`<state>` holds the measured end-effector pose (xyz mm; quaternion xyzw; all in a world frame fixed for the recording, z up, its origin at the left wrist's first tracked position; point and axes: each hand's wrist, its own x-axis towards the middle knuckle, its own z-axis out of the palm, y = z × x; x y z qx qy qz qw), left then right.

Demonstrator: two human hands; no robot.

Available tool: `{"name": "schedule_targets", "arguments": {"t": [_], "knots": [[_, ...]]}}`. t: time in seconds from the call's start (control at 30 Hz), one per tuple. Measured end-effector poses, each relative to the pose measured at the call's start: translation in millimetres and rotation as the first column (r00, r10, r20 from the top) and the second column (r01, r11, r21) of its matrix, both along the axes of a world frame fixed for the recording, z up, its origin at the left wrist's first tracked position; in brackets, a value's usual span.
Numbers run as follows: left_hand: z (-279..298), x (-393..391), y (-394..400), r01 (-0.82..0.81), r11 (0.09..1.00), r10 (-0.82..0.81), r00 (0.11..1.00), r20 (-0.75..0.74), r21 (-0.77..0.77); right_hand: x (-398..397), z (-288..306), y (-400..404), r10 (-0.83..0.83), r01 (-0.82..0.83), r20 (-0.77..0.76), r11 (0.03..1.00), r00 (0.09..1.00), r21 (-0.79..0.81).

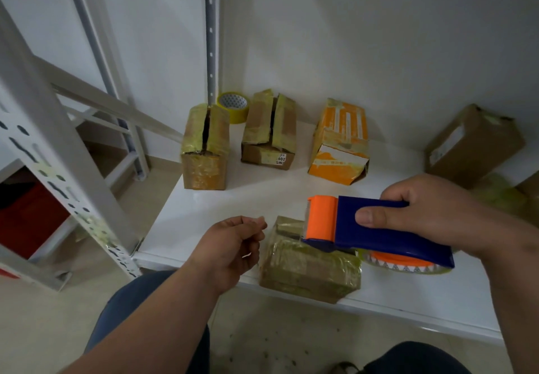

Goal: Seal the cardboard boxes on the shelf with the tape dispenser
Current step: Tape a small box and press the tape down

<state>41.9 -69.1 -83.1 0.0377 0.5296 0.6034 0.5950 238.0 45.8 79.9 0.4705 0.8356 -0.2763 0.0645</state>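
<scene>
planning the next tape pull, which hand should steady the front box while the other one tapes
Left. The left hand holds nothing and sits beside the front box; the right hand already grips the tape dispenser over it.

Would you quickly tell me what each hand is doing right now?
Left hand: fingers loosely curled, apparently holding nothing, beside the taped box.
Right hand: grips the blue and orange tape dispenser over that box.
</scene>
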Motion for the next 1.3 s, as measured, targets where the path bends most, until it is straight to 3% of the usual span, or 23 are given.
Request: {"name": "schedule_targets", "arguments": {"t": [0.4, 0.7, 0.8, 0.93, 1.1, 1.23, 1.3], "knots": [[-13, 8, 1, 0.019, 1.0, -0.018, 1.0, 0.012, -0.002, 3, -4, 4, -0.048, 0.051, 0.043, 0.996, 0.998, -0.068], [-20, 21, -3, -0.074, 0.996, 0.064, 0.98, -0.189, -0.047, 1, -9, 5, -0.076, 0.083, 0.085, 0.993, 0.993, -0.086], [-16, 27, -4, -0.083, 0.992, 0.042, 0.923, -0.382, -0.09, 0, -13, 4, -0.085, 0.094, 0.099, 0.992, 0.991, -0.089], [-17, 31, -2, -0.062, 0.983, -0.067, 0.751, -0.656, -0.171, -1, -19, 5, -0.093, 0.103, 0.142, 0.992, 0.985, -0.069], [-19, 38, -1, -0.031, 0.981, -0.12, 0.676, -0.727, -0.19, -2, -25, 5, -0.071, 0.083, 0.217, 0.995, 0.974, -0.049], [-27, 43, -2, -0.042, 0.971, -0.129, 0.733, -0.668, -0.234, -3, -29, 7, -0.065, 0.073, 0.27, 0.997, 0.961, -0.021], [-28, 43, -2, -0.037, 0.973, -0.138, 0.703, -0.697, -0.229, -1, -30, 6, -0.057, 0.067, 0.278, 0.997, 0.959, -0.028]]}}
